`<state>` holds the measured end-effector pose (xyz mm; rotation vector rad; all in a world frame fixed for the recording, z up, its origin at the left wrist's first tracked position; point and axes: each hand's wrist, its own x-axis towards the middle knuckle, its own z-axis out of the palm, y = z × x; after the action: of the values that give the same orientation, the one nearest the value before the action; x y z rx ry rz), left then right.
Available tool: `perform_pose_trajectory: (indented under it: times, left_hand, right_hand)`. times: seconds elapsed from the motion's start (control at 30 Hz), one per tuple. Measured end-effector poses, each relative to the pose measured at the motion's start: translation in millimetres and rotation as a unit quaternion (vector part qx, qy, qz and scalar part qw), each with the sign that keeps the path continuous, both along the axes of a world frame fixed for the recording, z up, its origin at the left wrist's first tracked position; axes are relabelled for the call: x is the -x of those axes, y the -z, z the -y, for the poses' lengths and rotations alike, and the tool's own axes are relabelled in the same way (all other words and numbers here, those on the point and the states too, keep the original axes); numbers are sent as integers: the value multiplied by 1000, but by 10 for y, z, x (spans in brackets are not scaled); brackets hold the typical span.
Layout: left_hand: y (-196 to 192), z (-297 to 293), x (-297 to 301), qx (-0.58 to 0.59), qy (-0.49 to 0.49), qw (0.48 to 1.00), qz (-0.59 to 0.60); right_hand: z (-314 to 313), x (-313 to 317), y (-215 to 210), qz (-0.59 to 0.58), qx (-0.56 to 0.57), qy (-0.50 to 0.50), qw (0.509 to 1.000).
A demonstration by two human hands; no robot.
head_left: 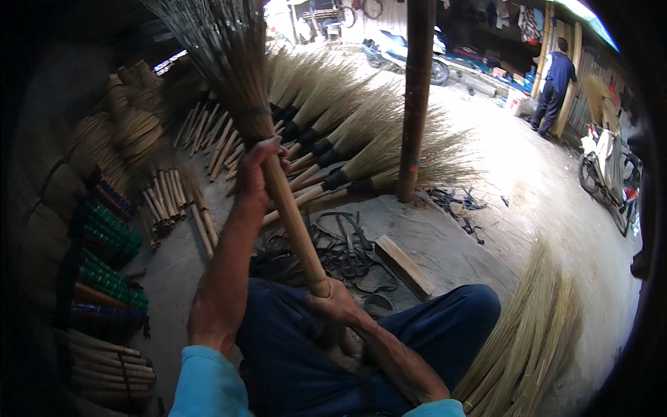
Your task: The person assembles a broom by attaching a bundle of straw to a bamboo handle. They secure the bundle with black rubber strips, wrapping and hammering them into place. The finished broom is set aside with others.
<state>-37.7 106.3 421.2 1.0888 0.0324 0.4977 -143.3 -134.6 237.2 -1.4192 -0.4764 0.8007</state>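
Note:
I hold a broom upright in front of me; its bamboo handle slants from my lap up to a brush of thin dark stalks. My left hand grips the handle high up, just under the bound neck of the brush. My right hand grips the lower end of the handle above my lap. My legs in dark blue trousers lie below.
A row of finished brooms fans across the ground behind a wooden post. Bamboo handles and bundled stock lie at left, loose straw at right. Dark straps, a wooden block, a standing person and motorbikes are around.

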Motion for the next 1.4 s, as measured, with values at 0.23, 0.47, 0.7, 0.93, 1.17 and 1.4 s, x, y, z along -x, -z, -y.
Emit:
perform_pose_trajectory:
  times: [0.23,0.47,0.7,0.93,1.17,1.4]
  left_hand:
    - [279,-13,-142,16,-57,997,-40]
    - [471,27,-226,-73,-113,985,-111]
    - [400,11,0,-140,-48,981,-129]
    - [498,-149,-128,-33,-104,985,-132]
    - [481,-448,-73,-56,-36,995,-71]
    - [461,-258,17,-112,-95,988,-41]
  right_hand:
    - [-209,-34,430,57,18,46,997]
    - [-269,-189,748,81,45,89,992]
    - [-64,-156,944,261,182,221,922]
    - [32,-148,955,280,150,193,929]
    - [-103,-146,1011,142,90,104,980]
    - [-102,-221,1346,235,205,181,933]
